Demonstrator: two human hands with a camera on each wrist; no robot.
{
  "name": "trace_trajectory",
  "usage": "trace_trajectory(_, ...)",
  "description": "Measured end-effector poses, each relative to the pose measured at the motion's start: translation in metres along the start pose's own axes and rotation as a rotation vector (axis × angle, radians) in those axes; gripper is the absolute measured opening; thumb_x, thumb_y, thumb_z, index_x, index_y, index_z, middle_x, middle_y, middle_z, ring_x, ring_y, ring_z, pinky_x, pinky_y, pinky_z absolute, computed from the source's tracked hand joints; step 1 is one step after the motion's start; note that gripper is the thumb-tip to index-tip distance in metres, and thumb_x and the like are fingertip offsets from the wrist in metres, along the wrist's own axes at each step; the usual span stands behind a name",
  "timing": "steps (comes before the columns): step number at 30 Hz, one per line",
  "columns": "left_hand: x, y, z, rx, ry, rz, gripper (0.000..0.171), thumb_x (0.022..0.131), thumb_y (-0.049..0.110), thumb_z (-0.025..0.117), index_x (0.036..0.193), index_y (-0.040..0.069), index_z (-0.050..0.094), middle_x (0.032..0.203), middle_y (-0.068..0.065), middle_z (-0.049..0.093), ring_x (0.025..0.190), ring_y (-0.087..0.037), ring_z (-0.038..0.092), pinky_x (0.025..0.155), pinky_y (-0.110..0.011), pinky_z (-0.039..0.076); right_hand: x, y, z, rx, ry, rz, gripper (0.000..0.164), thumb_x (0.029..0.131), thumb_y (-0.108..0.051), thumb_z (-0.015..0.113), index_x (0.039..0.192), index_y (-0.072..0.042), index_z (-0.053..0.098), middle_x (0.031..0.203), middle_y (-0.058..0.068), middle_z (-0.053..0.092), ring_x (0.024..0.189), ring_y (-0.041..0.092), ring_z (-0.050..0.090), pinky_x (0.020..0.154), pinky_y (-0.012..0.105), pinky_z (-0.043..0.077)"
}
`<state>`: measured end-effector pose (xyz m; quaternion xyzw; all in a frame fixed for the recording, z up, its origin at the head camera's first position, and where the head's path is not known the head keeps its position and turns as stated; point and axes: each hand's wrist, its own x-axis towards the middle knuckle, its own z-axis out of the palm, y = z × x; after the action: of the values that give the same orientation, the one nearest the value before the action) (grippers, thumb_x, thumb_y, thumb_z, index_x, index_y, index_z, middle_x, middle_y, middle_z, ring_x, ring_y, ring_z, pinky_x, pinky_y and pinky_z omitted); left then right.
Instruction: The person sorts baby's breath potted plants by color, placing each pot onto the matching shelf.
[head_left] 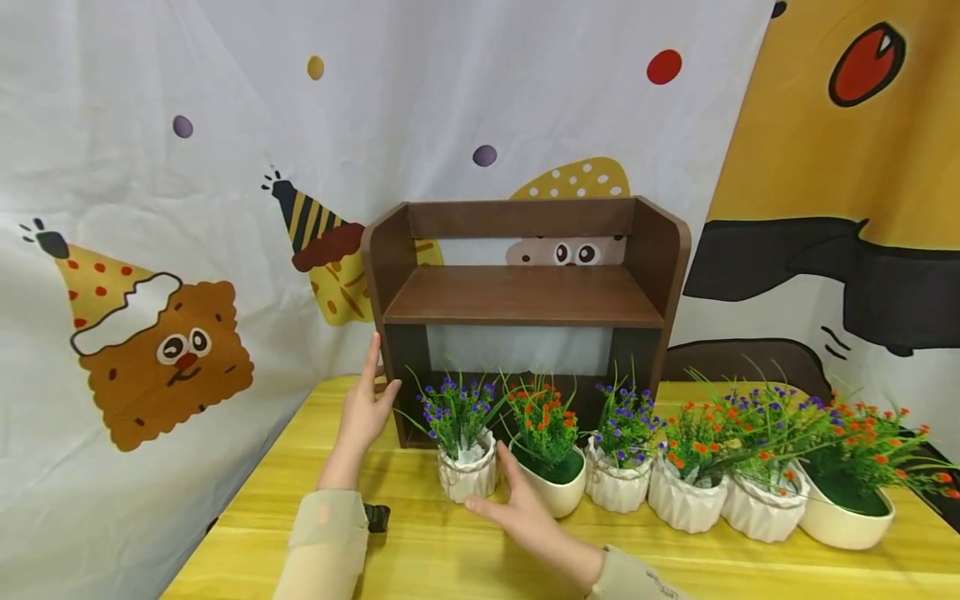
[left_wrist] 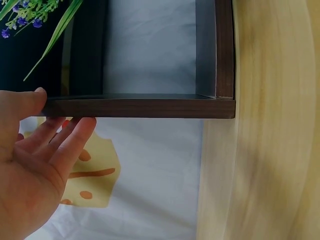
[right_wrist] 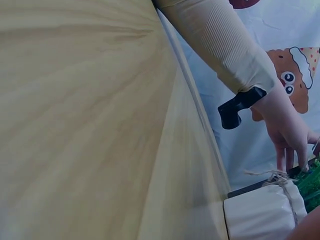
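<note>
My left hand (head_left: 365, 414) is at the left side panel of a dark brown two-tier shelf (head_left: 525, 296). In the left wrist view its thumb lies on the inner side of the panel (left_wrist: 150, 108) and its fingers on the outer side, pinching the board. Beside the leftmost white pot (head_left: 467, 479), which holds purple flowers, is my right hand (head_left: 528, 512). Its index finger points up along the pot's right side, and its thumb reaches across by the lower front. This pot (right_wrist: 260, 212), with twine at its rim, also shows in the right wrist view.
Right of that pot stand an oval pot with orange flowers (head_left: 558, 492), another purple-flowered pot (head_left: 618, 483) and several more pots in a row. They stand on a yellow wood-grain table (head_left: 420, 550) before the shelf. A cartoon-printed cloth (head_left: 225, 167) hangs behind.
</note>
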<state>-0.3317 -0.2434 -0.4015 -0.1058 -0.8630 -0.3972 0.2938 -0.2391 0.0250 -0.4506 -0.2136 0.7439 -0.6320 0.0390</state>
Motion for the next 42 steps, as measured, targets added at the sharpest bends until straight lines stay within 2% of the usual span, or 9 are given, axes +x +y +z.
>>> trace_trajectory(5,-0.001,-0.001,0.002,0.003,0.013,0.016,0.087,0.095,0.008,0.062,0.157,0.036,0.008,0.123,-0.032,0.057,0.097,-0.044,0.064,0.083,-0.055,0.053,0.009,0.003,0.007,0.044,0.06,0.01,0.109,0.078,-0.024,0.082,0.154,0.002,0.008,0.155,0.03,0.015,0.142,0.043,0.016,0.113,0.056,0.016)
trace_trajectory(11,-0.004,-0.001,0.002,0.005,0.01,0.007,0.086,0.096,0.01,0.062,0.157,0.036,0.007,0.122,-0.032,0.057,0.098,-0.044,0.064,0.083,-0.055,0.053,0.018,0.004,0.015,0.06,0.107,0.058,0.118,0.073,-0.025,0.086,0.155,-0.004,0.004,0.154,0.03,0.02,0.139,0.044,0.024,0.111,0.057,0.024)
trace_trajectory(22,-0.002,0.001,0.005,0.01,-0.01,0.012,0.086,0.096,0.01,0.062,0.156,0.037,0.007,0.128,-0.031,0.054,0.099,-0.043,0.064,0.082,-0.055,0.053,0.032,0.019,0.026,0.056,0.202,0.029,0.119,0.071,-0.021,0.087,0.153,0.003,0.004,0.154,0.032,0.011,0.14,0.047,0.016,0.112,0.058,0.019)
trace_trajectory(25,-0.001,0.001,0.007,0.014,-0.004,0.025,0.086,0.095,0.008,0.062,0.157,0.035,0.008,0.129,-0.032,0.053,0.099,-0.043,0.063,0.082,-0.055,0.053,0.037,0.022,0.027,0.106,0.217,0.03,0.116,0.071,-0.016,0.087,0.153,0.003,0.006,0.152,0.032,0.017,0.138,0.045,0.023,0.112,0.055,0.023)
trace_trajectory(28,-0.002,0.001,0.006,0.015,0.007,0.023,0.086,0.095,0.008,0.062,0.157,0.034,0.008,0.128,-0.031,0.054,0.1,-0.044,0.063,0.083,-0.055,0.053,0.042,0.026,0.029,0.152,0.239,0.022,0.111,0.069,-0.009,0.087,0.151,0.004,0.013,0.146,0.03,0.031,0.132,0.042,0.037,0.11,0.05,0.03)
trace_trajectory(32,-0.004,0.002,0.004,0.001,0.011,0.005,0.087,0.095,0.008,0.062,0.157,0.034,0.008,0.126,-0.032,0.054,0.101,-0.045,0.063,0.083,-0.056,0.052,0.05,0.031,0.032,0.148,0.269,0.028,0.105,0.066,-0.006,0.087,0.148,0.001,0.022,0.138,0.024,0.045,0.123,0.035,0.047,0.105,0.044,0.037)
trace_trajectory(35,-0.005,0.002,0.002,0.007,0.017,-0.01,0.087,0.095,0.009,0.062,0.157,0.036,0.007,0.126,-0.032,0.054,0.101,-0.044,0.062,0.083,-0.057,0.052,0.054,0.033,0.034,0.132,0.273,0.032,0.107,0.064,-0.005,0.088,0.148,0.001,0.022,0.136,0.024,0.047,0.121,0.036,0.049,0.104,0.044,0.039)
trace_trajectory(42,-0.002,0.001,0.002,0.024,0.019,0.022,0.086,0.095,0.009,0.062,0.157,0.034,0.008,0.126,-0.032,0.055,0.101,-0.044,0.062,0.083,-0.056,0.052,0.059,0.037,0.034,0.096,0.297,0.046,0.109,0.063,-0.006,0.089,0.149,-0.001,0.023,0.137,0.025,0.047,0.121,0.037,0.049,0.101,0.044,0.042)
